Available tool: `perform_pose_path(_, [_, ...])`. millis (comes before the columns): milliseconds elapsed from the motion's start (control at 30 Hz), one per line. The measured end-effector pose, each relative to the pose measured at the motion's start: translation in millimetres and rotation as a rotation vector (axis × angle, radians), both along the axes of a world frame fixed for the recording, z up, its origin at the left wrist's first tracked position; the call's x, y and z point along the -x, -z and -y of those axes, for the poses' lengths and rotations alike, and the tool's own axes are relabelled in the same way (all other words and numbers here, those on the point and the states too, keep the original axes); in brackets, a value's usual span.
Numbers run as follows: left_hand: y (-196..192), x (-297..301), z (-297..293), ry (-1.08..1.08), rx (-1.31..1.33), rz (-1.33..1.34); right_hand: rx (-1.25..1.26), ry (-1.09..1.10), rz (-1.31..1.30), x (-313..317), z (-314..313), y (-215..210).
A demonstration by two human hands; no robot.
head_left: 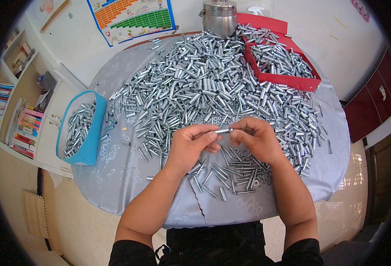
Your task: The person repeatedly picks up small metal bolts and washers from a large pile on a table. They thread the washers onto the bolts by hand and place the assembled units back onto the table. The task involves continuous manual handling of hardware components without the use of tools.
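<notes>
Above the near middle of the table, my left hand (194, 144) is closed around one end of a shiny metal sleeve (223, 131). My right hand (256, 138) pinches the other end between thumb and fingertips; whether a small nut or washer sits there is hidden by the fingers. The sleeve lies nearly level between the two hands. Below them, loose bolts (222, 172) and washers (256, 182) are scattered on the cloth. Just beyond the hands rises a broad pile of similar silver sleeves (200, 84).
A blue open box (98, 128) partly filled with metal pieces stands at the left. At the far right, a red box (288, 80) holds more of them. Behind the pile is a steel pot (219, 20). A grey patterned cloth (115, 190) covers the round table.
</notes>
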State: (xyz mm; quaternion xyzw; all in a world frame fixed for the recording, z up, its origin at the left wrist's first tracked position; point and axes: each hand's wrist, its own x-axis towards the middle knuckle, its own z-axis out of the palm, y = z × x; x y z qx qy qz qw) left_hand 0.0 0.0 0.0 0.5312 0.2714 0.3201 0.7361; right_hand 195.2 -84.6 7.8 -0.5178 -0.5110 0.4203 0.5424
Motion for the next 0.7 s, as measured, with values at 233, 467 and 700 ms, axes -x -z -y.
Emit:
perform_pose_path(233, [-2.8, -2.1, 2.1, -0.022, -0.040, -0.033, 0.069, -0.010, 0.005, -1.8, 0.5, -0.6])
perform_pose_path(467, [0.0, -3.1, 2.6, -0.023, -0.069, -0.019, 0.043, -0.033, -0.137, -1.8, -2.3, 2.6])
perform_pose_path(700, [1.0, -3.8, 4.0, -0.011, -0.113, -0.033, 0.081, -0.008, -0.175, -1.2, -1.1, -0.1])
